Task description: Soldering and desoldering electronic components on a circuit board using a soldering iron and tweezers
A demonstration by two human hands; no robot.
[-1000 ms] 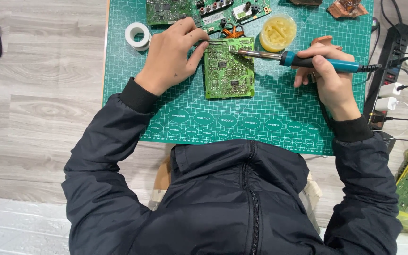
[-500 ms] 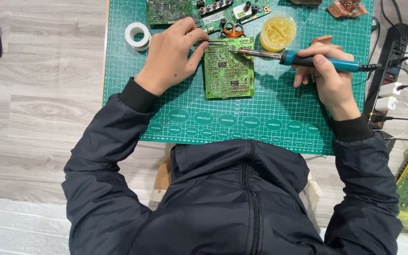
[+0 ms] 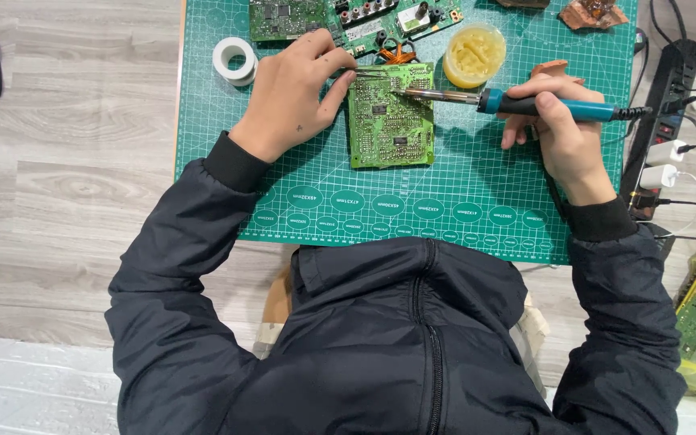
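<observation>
Flat on ribbed green mat (image 3: 461, 201), hands pin glossy circuit board (image 3: 390, 121).

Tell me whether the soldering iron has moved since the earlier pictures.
No. The soldering iron in the right hand keeps its place beside the yellow tub, tip on the green circuit board.

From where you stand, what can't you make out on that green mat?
Head view only:
- Where the soldering iron tip meets the green circuit board: too small.
- What the left hand pinches at the board's edge: hidden by its fingers.
- Boards at the top: cut off by the frame.
- Right hand palm: turned away.
</observation>
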